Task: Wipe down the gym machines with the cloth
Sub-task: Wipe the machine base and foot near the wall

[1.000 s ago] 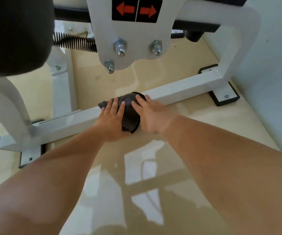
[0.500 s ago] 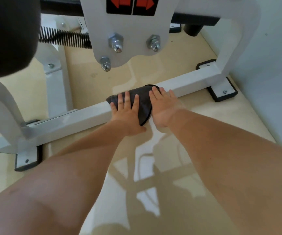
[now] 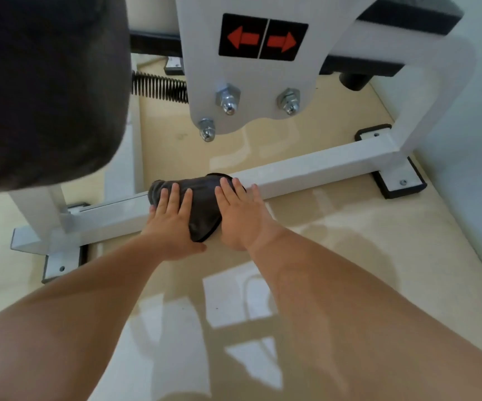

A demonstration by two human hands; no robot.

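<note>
A dark grey cloth [image 3: 203, 206] is draped over the white floor bar [image 3: 306, 169] of the gym machine, near the bar's middle. My left hand [image 3: 170, 227] lies flat on the cloth's left part, fingers straight and spread. My right hand [image 3: 241, 214] presses flat on the cloth's right edge, with its outer fingers touching the bare bar. Both palms cover the near side of the cloth.
A white plate with red arrow labels and three bolts [image 3: 248, 68] hangs above the bar. A black pad [image 3: 40, 82] fills the upper left. A coil spring [image 3: 160, 88] sits behind. Black feet [image 3: 398, 183] hold the frame on glossy beige floor. A wall [image 3: 479, 169] stands right.
Both hands slid the cloth to the right along the bar, and now sit slightly back toward the left. The camera has tilted, bringing the black pad further into view.
</note>
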